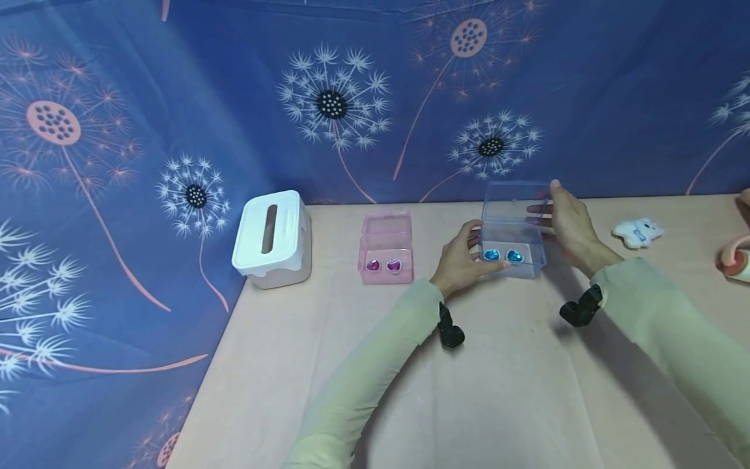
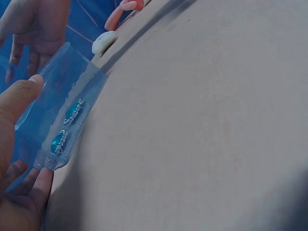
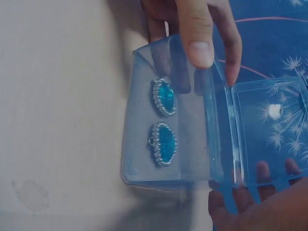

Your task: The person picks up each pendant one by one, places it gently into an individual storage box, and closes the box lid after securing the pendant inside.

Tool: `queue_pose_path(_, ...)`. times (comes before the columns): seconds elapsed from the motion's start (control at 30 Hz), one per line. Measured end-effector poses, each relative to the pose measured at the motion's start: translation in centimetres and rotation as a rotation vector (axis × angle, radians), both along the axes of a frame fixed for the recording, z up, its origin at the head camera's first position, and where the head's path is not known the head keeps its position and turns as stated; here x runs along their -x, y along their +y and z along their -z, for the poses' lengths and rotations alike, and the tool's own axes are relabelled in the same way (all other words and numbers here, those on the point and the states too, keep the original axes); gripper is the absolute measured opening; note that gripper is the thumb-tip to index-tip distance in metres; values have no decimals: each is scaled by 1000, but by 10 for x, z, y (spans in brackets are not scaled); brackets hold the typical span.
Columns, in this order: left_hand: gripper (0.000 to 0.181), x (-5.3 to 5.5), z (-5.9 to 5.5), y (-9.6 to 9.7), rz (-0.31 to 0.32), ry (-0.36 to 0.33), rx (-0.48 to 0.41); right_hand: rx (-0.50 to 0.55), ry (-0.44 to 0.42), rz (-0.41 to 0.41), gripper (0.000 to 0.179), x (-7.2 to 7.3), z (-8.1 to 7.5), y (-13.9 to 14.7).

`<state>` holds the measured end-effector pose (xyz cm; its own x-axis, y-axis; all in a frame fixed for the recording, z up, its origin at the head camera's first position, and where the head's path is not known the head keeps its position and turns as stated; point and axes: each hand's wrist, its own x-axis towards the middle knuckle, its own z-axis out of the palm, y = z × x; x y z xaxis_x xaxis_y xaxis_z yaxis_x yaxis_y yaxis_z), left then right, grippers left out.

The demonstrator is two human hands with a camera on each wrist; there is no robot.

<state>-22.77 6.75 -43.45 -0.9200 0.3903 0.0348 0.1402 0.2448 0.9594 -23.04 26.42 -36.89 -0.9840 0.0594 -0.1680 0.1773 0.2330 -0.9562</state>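
A clear blue plastic box (image 1: 515, 238) has its hinged lid (image 1: 514, 202) raised. Two blue gem ornaments (image 3: 166, 144) with clear beaded rims lie inside it. My left hand (image 1: 459, 260) grips the box at its left side, thumb over the front wall and other fingers at the side and back. At the raised lid's right edge is my right hand (image 1: 571, 225), its fingers stretched out behind the see-through lid and its thumb pointing up. Whether those fingers press the lid is unclear.
Left of the hands stands an opened pink plastic box (image 1: 387, 254) holding two magenta gem ornaments. Farther left is a white tissue box (image 1: 272, 238). A small white animal-shaped item (image 1: 637, 232) and a pink curved object (image 1: 735, 257) lie to the right. Dandelion-print cloth (image 1: 381, 98) hangs behind.
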Motion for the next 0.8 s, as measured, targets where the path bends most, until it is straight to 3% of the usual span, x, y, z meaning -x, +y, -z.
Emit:
queue_pose_path(0.17, 82, 1, 1, 0, 2, 11, -8, -94, 31, -69, 77, -2, -1, -2)
queue_pose_path(0.33, 82, 2, 2, -1, 3, 20, -9, -84, 15, -226, 80, -7, -5, 7)
queue_pose_path(0.5, 82, 2, 0, 1, 10, 22, 7, -166, -9, -373, 79, -16, -7, 24)
queue_pose_path(0.8, 88, 3, 0, 0, 24, 3, 96, -217, 22, -447, 53, -27, 10, 38)
